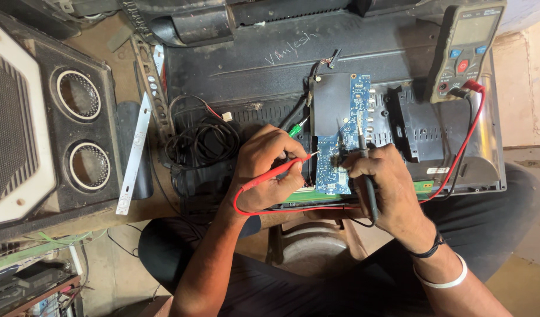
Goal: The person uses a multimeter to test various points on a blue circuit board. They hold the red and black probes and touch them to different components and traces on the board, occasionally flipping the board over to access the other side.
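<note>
Left hand (264, 170) fingers closed on red probe (281, 170), right hand (387, 182) on black probe (364, 149); both tips touching blue board (334, 170), desk centre; meter (466, 47) at far right corner, screen unreadable

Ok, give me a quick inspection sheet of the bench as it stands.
Surface: black back panel of a flat appliance, laid flat.
Job's things: blue circuit board; red probe tip at the board's left edge; black probe tip on the board; multimeter upper right.
Clutter: coiled black wire, white strip, green-tipped tool.
Grippers: left hand holds red probe; right hand holds black probe.
Cables: red lead runs to the multimeter.
Surroundings: speaker cabinet at left.
</note>
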